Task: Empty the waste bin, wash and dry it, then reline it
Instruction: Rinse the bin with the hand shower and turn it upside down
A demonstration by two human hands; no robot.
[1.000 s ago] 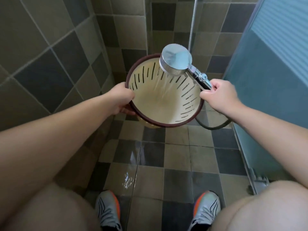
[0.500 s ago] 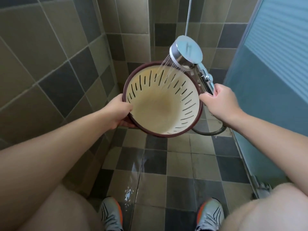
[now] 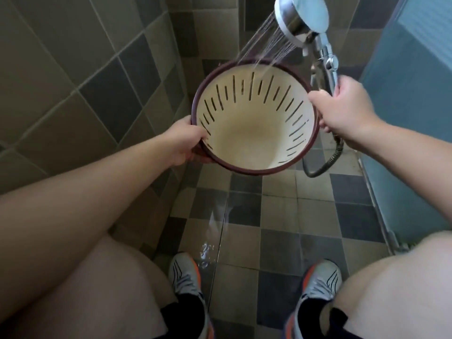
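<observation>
A cream waste bin (image 3: 254,138) with a dark red rim and slotted walls is tilted with its mouth toward me, held up over the tiled floor. My left hand (image 3: 186,140) grips its rim at the left side. My right hand (image 3: 342,111) holds the handle of a chrome shower head (image 3: 300,18), which is raised above the bin's far rim. Water streams from the shower head down onto the far edge of the bin. The inside of the bin holds nothing.
Tiled walls stand close on the left and at the back. A blue frosted partition (image 3: 411,113) closes the right side. The shower hose (image 3: 325,162) loops below my right hand. Water splashes on the floor (image 3: 208,255) near my shoes.
The shower head has risen higher and further back, from spraying inside the bin to spraying onto its far rim. The bin stays in my left hand, raised slightly.
</observation>
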